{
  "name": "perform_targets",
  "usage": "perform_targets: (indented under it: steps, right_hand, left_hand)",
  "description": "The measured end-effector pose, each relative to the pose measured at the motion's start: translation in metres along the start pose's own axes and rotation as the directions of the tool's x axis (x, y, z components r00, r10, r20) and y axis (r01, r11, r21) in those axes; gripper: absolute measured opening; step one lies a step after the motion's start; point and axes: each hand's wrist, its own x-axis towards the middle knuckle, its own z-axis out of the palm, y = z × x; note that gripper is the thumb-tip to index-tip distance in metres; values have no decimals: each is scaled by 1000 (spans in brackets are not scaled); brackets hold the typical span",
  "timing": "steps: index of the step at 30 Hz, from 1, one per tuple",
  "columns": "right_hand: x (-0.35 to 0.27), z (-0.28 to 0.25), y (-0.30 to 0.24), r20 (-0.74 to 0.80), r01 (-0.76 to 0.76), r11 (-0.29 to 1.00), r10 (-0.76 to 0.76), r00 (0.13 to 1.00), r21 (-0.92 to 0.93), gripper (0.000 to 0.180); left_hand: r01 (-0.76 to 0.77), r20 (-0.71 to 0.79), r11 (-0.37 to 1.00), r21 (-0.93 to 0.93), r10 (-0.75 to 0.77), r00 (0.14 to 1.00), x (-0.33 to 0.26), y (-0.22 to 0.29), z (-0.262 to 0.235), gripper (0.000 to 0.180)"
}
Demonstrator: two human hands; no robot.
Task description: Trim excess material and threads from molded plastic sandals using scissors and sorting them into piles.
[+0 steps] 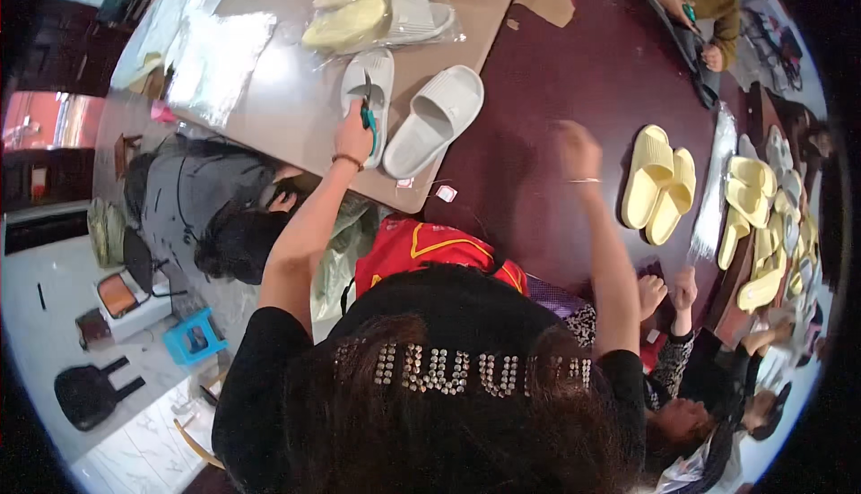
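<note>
My left hand [352, 142] is closed on small scissors with teal handles [368, 118], their dark blades pointing away from me over a light grey slipper [380, 65]. To its right lies the matching grey slipper [459, 92], toe end away from me. Two small white tags [446, 194] rest near the table corner, close to that slipper's heel. My right hand [579, 150] is raised over the dark red tabletop, smeared by motion; its fingers cannot be made out.
Yellow and grey slippers in clear plastic [359, 19] lie at the far edge. Yellow slippers [659, 180] sit on the right, beside clear plastic bags [715, 185]. A clear plastic stack [220, 64] is at far left. Co-workers sit at left, right and far right, one holding scissors.
</note>
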Motion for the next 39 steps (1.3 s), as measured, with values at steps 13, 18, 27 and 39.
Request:
perform_targets:
  steps: [13, 18, 27, 39]
  right_hand:
    - [-51, 192, -120, 511, -40, 965, -101, 854, 258, 28]
    - [-39, 195, -128, 394, -234, 940, 122, 911, 249, 28]
    - [13, 274, -121, 494, -276, 948, 165, 854, 159, 37]
    - [-13, 194, -70, 1, -573, 686, 640, 768, 449, 36]
  left_hand:
    - [-52, -53, 981, 185, 62, 997, 30, 38, 46, 35]
    - [-230, -12, 964, 133, 234, 972, 39, 5, 46, 34]
    - [-78, 196, 874, -479, 194, 961, -20, 13, 30, 44]
    - [-7, 337, 832, -555, 233, 912, -53, 14, 25, 43]
